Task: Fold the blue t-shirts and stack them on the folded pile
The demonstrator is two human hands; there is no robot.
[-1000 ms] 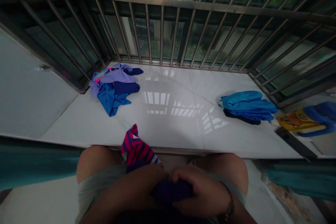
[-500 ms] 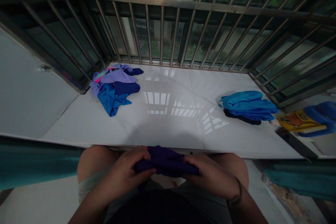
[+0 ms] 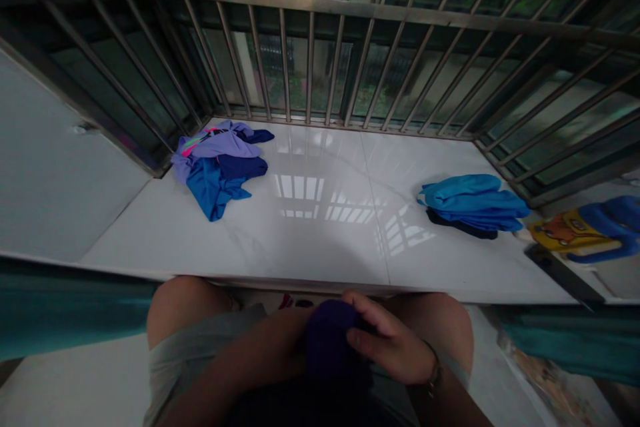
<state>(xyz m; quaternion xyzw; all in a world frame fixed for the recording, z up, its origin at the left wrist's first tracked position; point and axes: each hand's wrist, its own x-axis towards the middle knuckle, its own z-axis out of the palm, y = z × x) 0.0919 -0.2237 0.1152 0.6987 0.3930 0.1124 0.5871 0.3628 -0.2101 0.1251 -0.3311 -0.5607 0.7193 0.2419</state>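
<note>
A dark purple piece of cloth (image 3: pixel 327 340) is bunched over my lap, close to my body. My right hand (image 3: pixel 387 340) grips its right side, the thumb in front and the fingers along the top edge. From the other side my left hand (image 3: pixel 287 340) holds the cloth, its fingers hidden behind or inside the folds. The kind of garment cannot be made out. On the white ledge (image 3: pixel 320 253) ahead lies a loose heap of lilac, navy and blue clothes (image 3: pixel 220 160) at the left. A folded stack of blue clothes (image 3: pixel 473 203) rests at the right, with a dark piece under it.
Metal window bars (image 3: pixel 310 67) close off the far side of the ledge. At the right edge are a yellow and blue item (image 3: pixel 580 230) and a dark flat object (image 3: pixel 563 273). Teal curtains (image 3: pixel 75 310) hang at both sides. My knees touch or nearly touch the ledge's front edge.
The purple cloth was stretched sideways between both hands; now it is bunched and upright, nearer my body. My left hand has moved right, its fingers now hidden. The clothes on the ledge are unchanged.
</note>
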